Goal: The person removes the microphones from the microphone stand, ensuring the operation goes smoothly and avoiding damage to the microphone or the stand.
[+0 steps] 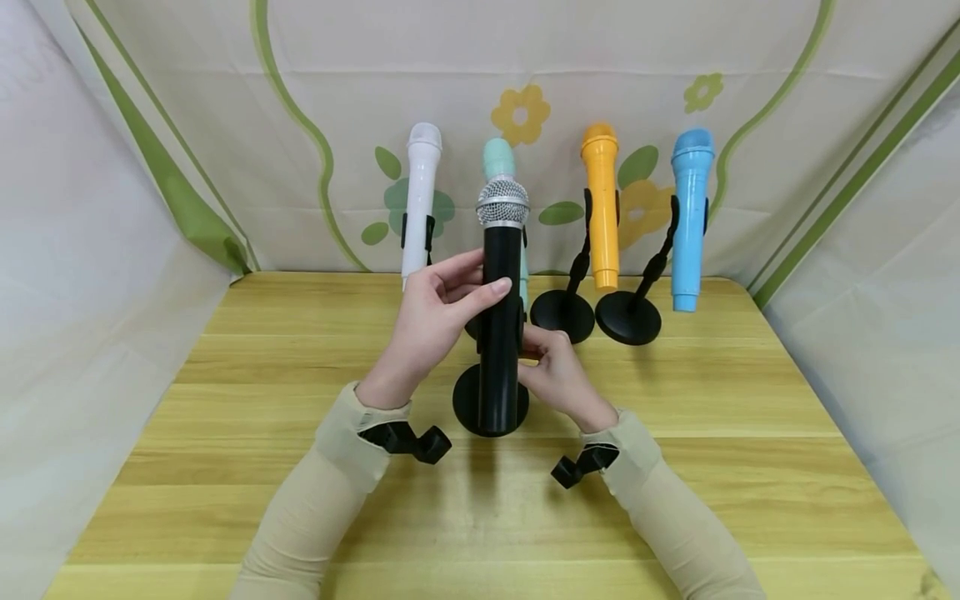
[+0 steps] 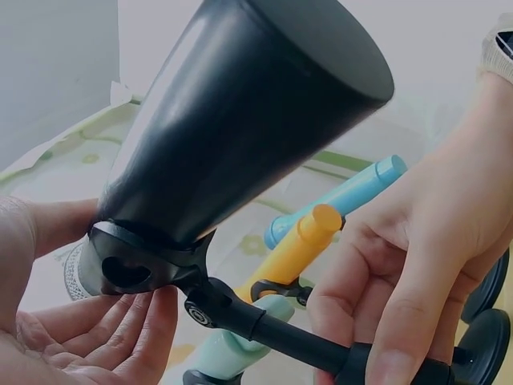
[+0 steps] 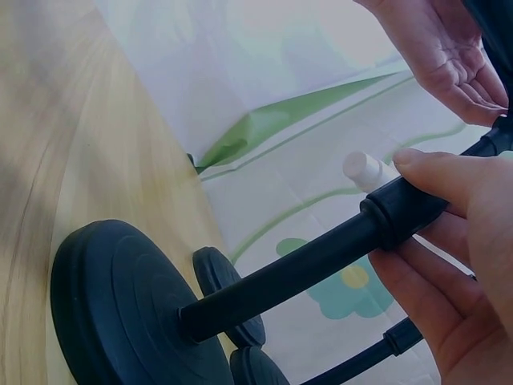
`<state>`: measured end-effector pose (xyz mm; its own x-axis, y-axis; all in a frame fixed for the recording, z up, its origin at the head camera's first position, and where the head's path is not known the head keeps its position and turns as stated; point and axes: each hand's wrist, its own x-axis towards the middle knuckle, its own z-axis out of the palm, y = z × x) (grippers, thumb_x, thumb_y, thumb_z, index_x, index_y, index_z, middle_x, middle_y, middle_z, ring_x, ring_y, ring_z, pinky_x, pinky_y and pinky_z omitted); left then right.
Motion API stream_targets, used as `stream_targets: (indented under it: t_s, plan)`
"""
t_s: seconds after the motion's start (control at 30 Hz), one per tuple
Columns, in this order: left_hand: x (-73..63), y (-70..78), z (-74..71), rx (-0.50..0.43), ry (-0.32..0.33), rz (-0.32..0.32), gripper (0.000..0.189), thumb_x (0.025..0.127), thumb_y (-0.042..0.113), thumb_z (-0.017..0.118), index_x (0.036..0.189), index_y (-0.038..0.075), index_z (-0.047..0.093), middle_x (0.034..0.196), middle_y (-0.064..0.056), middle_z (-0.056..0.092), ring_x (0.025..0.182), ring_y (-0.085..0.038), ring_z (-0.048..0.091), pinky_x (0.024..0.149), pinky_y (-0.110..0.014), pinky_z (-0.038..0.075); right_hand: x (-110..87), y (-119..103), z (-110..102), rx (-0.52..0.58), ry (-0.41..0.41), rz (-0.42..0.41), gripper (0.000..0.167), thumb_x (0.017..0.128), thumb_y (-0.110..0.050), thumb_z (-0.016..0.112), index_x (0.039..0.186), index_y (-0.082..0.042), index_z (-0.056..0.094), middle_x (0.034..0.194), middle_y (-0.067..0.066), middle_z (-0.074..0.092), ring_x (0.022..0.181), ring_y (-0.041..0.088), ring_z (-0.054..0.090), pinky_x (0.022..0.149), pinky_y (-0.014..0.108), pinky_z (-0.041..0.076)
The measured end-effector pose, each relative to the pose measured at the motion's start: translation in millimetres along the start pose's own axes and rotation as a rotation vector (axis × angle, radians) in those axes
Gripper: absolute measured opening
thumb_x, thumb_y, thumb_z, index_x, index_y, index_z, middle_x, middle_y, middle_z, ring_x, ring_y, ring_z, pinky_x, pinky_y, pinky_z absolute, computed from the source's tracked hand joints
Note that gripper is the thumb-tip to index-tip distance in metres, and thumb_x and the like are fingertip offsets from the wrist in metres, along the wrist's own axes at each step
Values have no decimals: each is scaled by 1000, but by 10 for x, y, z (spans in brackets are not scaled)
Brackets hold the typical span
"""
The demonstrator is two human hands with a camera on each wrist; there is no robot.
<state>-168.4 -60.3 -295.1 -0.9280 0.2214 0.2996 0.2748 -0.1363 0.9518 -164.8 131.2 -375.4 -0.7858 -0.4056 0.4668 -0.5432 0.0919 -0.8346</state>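
A black microphone with a silver mesh head sits tilted in the clip of a black desk stand, mesh end up and away. My left hand grips the microphone's upper body, the thumb across its front and the fingers behind. In the left wrist view the clip goes round the microphone's body, near those fingers. Lower down, my right hand pinches the collar of the stand's pole between thumb and fingers. The round base rests on the wooden table.
Behind stand a white microphone, a mint microphone partly hidden by the black one, an orange microphone and a blue microphone, on black stands. A patterned cloth hangs along the wooden table's back edge.
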Motion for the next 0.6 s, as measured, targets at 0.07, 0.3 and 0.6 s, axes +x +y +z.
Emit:
stream_targets:
  t_s: [0.07, 0.3, 0.6]
  plan:
    - [9, -2, -3, -4, 0, 0, 47, 95, 10, 73, 139, 1, 61, 113, -14, 72, 100, -27, 72, 85, -36, 59, 1, 0, -2, 2, -3, -2, 25, 87, 16, 71, 111, 8, 71, 102, 15, 73, 92, 25, 72, 82, 37, 60]
    - [47, 5, -9, -9, 10, 6, 46, 95, 11, 74, 138, 0, 61, 113, -14, 72, 101, -27, 72, 86, -37, 59, 6, 0, -6, -6, -7, -14, 26, 87, 16, 72, 112, 8, 71, 102, 16, 73, 92, 25, 72, 82, 37, 60]
    - [101, 38, -17, -59, 14, -27, 45, 95, 9, 73, 138, 0, 62, 116, -15, 71, 103, -27, 71, 88, -37, 58, 1, 12, -2, -28, -6, -24, 25, 87, 15, 72, 110, 7, 71, 102, 14, 73, 91, 24, 72, 83, 40, 60]
